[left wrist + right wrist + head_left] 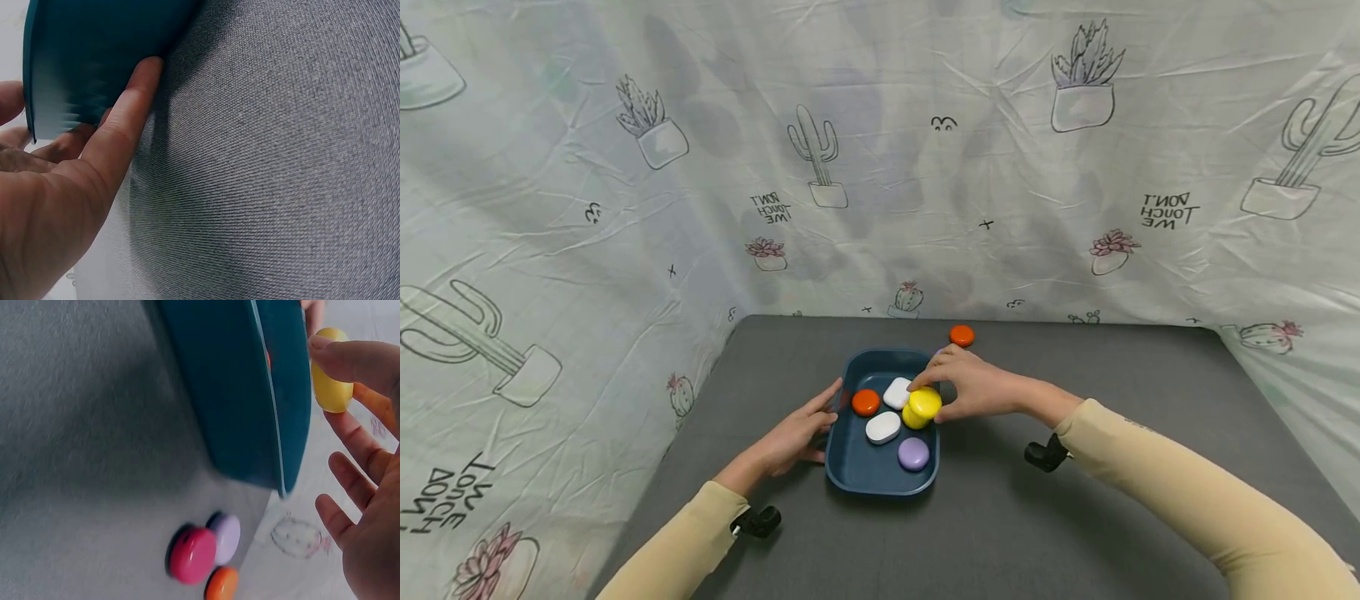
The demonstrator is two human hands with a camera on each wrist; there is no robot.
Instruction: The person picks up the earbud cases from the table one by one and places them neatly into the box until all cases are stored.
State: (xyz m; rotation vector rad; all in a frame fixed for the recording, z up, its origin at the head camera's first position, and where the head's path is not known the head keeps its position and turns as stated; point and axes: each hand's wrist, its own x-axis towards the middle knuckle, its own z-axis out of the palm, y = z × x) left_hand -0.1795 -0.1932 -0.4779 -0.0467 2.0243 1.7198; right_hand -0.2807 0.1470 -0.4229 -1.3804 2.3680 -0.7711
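Note:
My right hand [973, 385] pinches a smooth yellow pebble-shaped piece [332, 378] between thumb and fingertips, over the right side of a dark blue tray [868, 475]. A second yellow piece [912, 419] shows partly beneath it in the head view. Inside the tray also lie an orange-red piece [866, 402], a white squarish piece [896, 392], a white oval piece [883, 427] and a lilac round piece [913, 454]. My left hand [792, 439] rests against the tray's left side, fingertips at the rim, with one long straight digit along the lower outer wall [94, 69].
Beyond the tray, an orange piece [222, 584], a pinkish-red piece [194, 555] and a lilac piece [227, 539] lie close together on the grey cloth-covered table [1037, 517]. A pale curtain with cactus drawings [880, 150] hangs around the table's back and sides.

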